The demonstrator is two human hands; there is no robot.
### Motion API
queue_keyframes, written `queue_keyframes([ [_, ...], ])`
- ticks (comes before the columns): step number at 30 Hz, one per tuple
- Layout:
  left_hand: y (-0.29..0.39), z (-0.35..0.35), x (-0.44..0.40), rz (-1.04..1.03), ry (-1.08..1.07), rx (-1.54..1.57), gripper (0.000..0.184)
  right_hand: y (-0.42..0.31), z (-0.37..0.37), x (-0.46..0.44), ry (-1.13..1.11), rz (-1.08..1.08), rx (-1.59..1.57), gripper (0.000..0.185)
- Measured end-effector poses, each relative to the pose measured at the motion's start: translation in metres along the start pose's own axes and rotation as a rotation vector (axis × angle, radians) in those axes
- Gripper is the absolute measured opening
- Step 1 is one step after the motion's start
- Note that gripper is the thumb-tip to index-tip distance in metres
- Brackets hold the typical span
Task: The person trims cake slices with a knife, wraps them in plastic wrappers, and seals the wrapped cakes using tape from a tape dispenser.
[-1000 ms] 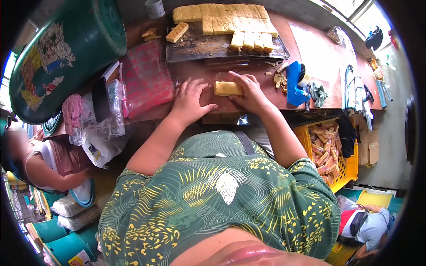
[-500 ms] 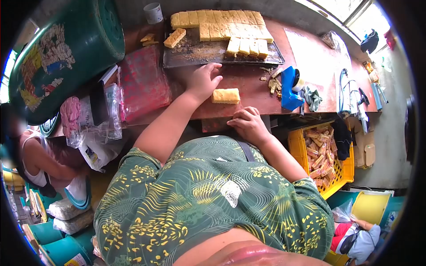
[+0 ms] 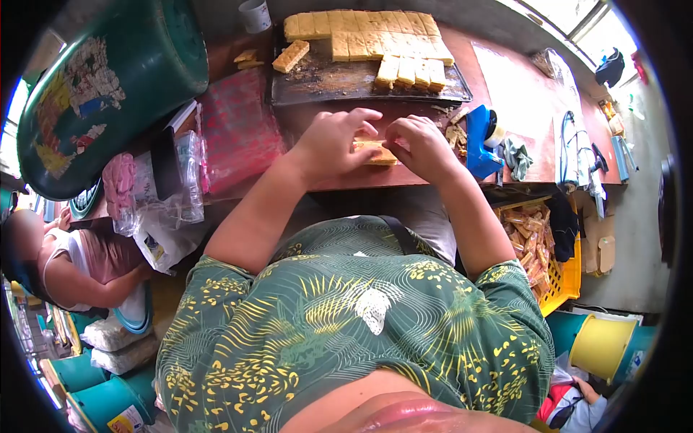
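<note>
A rectangular yellow cake bar (image 3: 381, 154) lies on the reddish table near its front edge, between my two hands. My left hand (image 3: 333, 140) is at its left end, index finger stretched out and thumb low over the bar; whether the thumb touches it I cannot tell. My right hand (image 3: 424, 146) is at the bar's right end, fingers bent but apart, with the thumb close to the bar. Behind my hands, a dark baking tray (image 3: 310, 88) carries rows of cut cake bars (image 3: 361, 45). One separate bar (image 3: 291, 56) rests at the tray's left side.
A blue tape dispenser (image 3: 479, 144) stands to the right, beside cake scraps (image 3: 455, 135). A red-stained sheet (image 3: 238, 126) and plastic bags (image 3: 170, 195) lie left. A yellow crate (image 3: 567, 285) of wrapped bars sits below right. One person (image 3: 86, 267) sits at left, another (image 3: 574, 405) at lower right.
My right hand has risen from the table edge to the bar's right end. My left hand has moved slightly right and down, over the bar's left end. The person at left has shifted into fuller view.
</note>
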State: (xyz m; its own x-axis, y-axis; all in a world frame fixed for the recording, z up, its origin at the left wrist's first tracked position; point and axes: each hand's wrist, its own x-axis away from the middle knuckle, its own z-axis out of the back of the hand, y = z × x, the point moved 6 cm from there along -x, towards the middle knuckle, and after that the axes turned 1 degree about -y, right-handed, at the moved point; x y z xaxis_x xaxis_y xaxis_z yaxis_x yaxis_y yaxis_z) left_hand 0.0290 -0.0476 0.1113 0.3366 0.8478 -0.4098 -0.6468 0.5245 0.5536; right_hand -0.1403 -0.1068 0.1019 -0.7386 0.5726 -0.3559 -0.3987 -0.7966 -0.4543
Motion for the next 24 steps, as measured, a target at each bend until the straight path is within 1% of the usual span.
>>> queue_keyframes([
  [1, 0.001, -0.003, 0.001, 0.008, -0.001, -0.093, 0.046, -0.002, -0.002, 0.001, 0.000, -0.071, -0.078, 0.025],
  [2, 0.003, -0.009, 0.001, 0.014, -0.001, -0.184, 0.050, -0.007, -0.001, 0.002, 0.033, -0.064, -0.070, 0.034],
  [4, 0.003, -0.018, 0.000, 0.018, -0.027, -0.354, 0.059, 0.002, -0.011, 0.010, 0.078, 0.041, 0.052, 0.028],
  [5, 0.000, -0.020, 0.001, 0.058, -0.050, -0.323, 0.059, 0.008, -0.014, 0.014, 0.103, 0.091, 0.115, 0.025],
  [6, 0.003, -0.021, 0.001, 0.096, -0.076, -0.289, 0.059, 0.001, -0.012, 0.015, 0.010, 0.097, 0.048, 0.016],
  [7, 0.003, -0.024, 0.001, 0.134, -0.103, -0.254, 0.059, 0.005, -0.015, 0.017, 0.010, 0.085, 0.034, 0.013],
  [9, 0.000, -0.031, 0.002, 0.075, 0.000, -0.242, 0.058, 0.012, -0.025, 0.022, 0.010, 0.059, 0.002, 0.010],
  [10, -0.002, -0.035, 0.004, 0.048, 0.052, -0.235, 0.058, 0.013, -0.027, 0.025, 0.004, 0.038, 0.024, 0.011],
  [13, -0.016, -0.043, 0.004, 0.041, 0.010, -0.194, 0.056, 0.011, -0.025, 0.028, 0.070, 0.103, 0.034, 0.013],
  [16, -0.018, -0.041, 0.012, 0.095, 0.032, -0.136, 0.053, 0.022, -0.018, 0.042, 0.182, -0.176, -0.195, 0.018],
  [19, -0.045, -0.034, 0.029, 0.415, 0.107, 0.237, 0.043, 0.052, -0.032, 0.057, 0.146, -0.527, -0.417, 0.023],
  [20, -0.065, -0.045, 0.036, 0.491, 0.121, 0.450, 0.033, 0.068, -0.044, 0.064, 0.188, -0.528, -0.528, 0.018],
  [23, -0.089, -0.055, 0.041, 0.526, 0.116, 0.569, 0.026, 0.091, -0.061, 0.068, 0.265, -0.500, -0.706, 0.005],
  [24, -0.090, -0.059, 0.041, 0.532, -0.002, 0.677, 0.016, 0.095, -0.065, 0.067, 0.194, -0.482, -0.677, 0.003],
])
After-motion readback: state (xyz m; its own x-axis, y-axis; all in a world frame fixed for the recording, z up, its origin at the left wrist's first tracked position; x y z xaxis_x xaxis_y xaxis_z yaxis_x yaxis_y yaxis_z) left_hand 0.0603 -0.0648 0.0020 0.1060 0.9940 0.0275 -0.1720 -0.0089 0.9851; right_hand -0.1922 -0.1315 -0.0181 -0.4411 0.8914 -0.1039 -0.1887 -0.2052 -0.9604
